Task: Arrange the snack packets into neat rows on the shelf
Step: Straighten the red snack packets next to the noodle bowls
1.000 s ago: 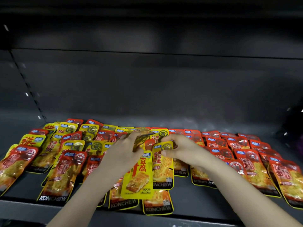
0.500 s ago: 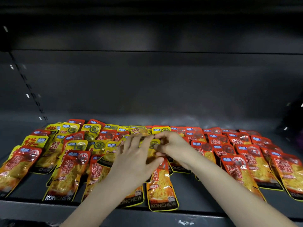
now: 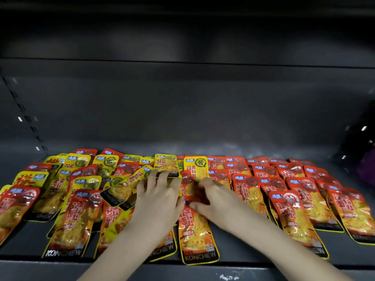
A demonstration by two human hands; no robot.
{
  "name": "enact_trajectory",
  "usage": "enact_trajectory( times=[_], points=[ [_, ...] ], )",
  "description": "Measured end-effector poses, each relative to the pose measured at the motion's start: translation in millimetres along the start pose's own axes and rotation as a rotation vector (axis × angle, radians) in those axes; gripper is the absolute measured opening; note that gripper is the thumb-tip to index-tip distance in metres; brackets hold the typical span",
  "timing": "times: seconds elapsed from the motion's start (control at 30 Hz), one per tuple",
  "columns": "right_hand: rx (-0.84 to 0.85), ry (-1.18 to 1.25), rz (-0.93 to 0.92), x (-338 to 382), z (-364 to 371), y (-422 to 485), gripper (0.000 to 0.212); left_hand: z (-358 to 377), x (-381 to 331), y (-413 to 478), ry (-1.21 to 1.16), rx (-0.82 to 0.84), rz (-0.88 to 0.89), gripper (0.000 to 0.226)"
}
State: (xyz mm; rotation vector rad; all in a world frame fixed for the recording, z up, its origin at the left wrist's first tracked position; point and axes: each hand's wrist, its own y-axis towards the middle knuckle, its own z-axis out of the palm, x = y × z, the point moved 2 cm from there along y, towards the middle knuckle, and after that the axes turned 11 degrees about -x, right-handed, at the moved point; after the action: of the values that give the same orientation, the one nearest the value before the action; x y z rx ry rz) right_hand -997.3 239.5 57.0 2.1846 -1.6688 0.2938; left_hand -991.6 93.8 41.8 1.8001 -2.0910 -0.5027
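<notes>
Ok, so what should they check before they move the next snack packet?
1. Left hand steady on the pile: ok, fingers spread flat, pressing on packets.
2. Right hand grip on the middle red packet: cannot tell, the fingers are blurred.
3. Red packets on the right in rows: ok, they overlap fairly evenly.
4. Packets on the left in rows: not ok, yellow and red are mixed and several lie tilted.
5. Room at the back of the shelf: ok, a bare strip shows behind the packets.
</notes>
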Motion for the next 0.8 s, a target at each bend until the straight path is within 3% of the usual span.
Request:
enact_trajectory(
  times=[0.2, 0.37, 0.53, 0.8],
  points=[
    [0.038, 0.133, 0.117, 2, 5, -2, 0.067, 11, -1, -1, 0.030, -0.052, 0.040, 0.046],
    [0.006, 0.214, 0.154, -5, 4, -1, 0.046, 5, -4, -1, 0.021, -0.117, 0.079, 0.041],
    [-0.076, 0.246, 0.069, -11, 8, -1, 0.045, -2, -19, -3, -0.037, -0.139, 0.218, 0.028],
    [-0.111, 0.161, -0.027, -12, 14, -2, 0.024, -1, -23, -5, -0.008, -0.103, 0.278, 0.044]
  ],
)
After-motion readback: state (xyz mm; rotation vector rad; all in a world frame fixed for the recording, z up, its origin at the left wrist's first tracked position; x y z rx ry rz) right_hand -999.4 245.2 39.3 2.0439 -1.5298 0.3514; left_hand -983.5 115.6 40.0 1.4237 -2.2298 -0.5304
